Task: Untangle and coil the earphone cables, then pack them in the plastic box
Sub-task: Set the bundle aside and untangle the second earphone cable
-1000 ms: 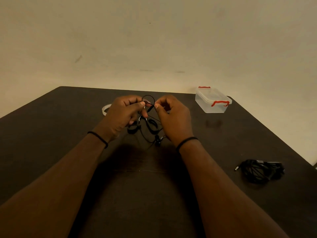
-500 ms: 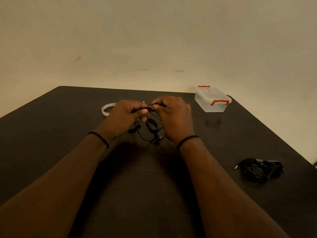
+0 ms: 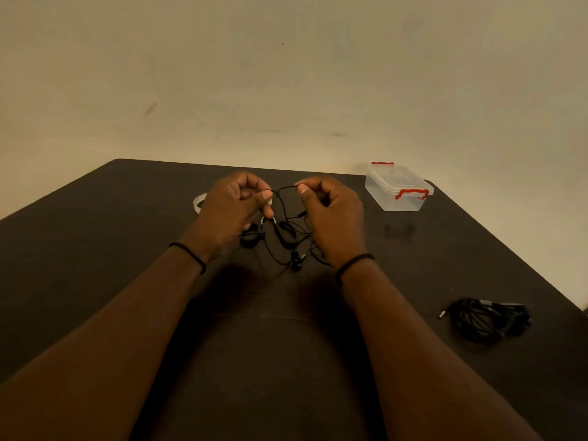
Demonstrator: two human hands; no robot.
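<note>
A white ring-shaped band [image 3: 199,202] lies on the dark table [image 3: 95,249] at the left, partly hidden behind the left hand [image 3: 229,214]. That hand hovers above the table with its fingers curled, thumb and forefinger pinching a black earphone cable [image 3: 283,230]. A short stretch of the cable runs across to the right hand [image 3: 334,218], which pinches it the same way between thumb and curled fingers. Below and between the two hands the rest of the cable hangs in tangled loops down to the tabletop, with an earbud end near the right wrist. Each wrist wears a thin black band. Further right, near the far edge, stands a clear plastic box [image 3: 397,189] with red clips, its lid on. Nearer, at the right, a second black cable bundle [image 3: 486,319] lies heaped on the table, well apart from the hands
</note>
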